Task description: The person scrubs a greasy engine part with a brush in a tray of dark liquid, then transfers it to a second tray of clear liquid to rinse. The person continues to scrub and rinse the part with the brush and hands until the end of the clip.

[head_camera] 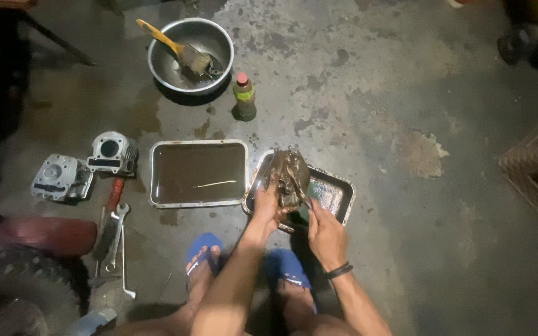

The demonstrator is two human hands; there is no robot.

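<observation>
My left hand (pixel 266 205) grips a grimy, oil-coated metal engine part (pixel 289 175) and holds it tilted over a rectangular metal tray (pixel 339 190) with a little oily liquid in it. My right hand (pixel 324 231) is closed on a thin tool whose tip touches the lower side of the part; the tool is mostly hidden by the hand. A black band sits on my right wrist. Both hands are smeared with dark oil.
A second tray (pixel 198 172) of dark liquid lies to the left. Behind it are a steel bowl (pixel 190 53) with a paintbrush (pixel 179 48) and a small bottle (pixel 244 96). An engine cylinder (pixel 112 152), cylinder head (pixel 61 177) and wrenches (pixel 114 236) lie at left. My sandalled feet (pixel 203 255) are below.
</observation>
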